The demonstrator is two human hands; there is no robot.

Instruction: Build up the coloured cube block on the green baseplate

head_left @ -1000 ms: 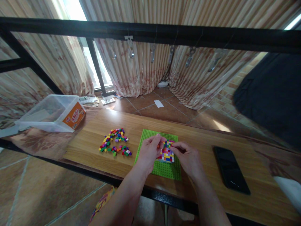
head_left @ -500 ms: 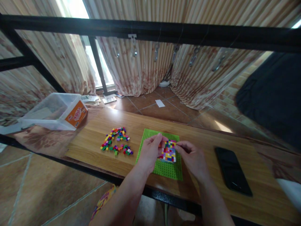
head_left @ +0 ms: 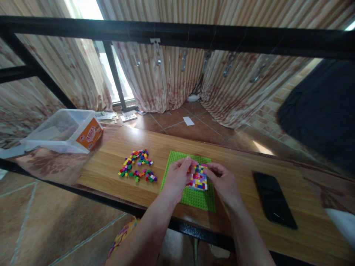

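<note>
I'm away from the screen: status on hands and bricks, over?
Left hand at left of brick block; right hand at its far right edge. Green board beneath. Phone rightward, touching neither hand.

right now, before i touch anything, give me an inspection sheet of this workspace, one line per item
surface: wooden tabletop, glare near its far left end
job's things: multicoloured block panel over a green baseplate; loose blocks to their left
clutter: black phone at right; clear plastic box at far left
grip: left hand at the panel's left side, right hand at its upper right; whether either pinches a block, cannot tell
cables: nothing clearly seen
surroundings: black bar, striped curtains, white paper on the floor
</note>
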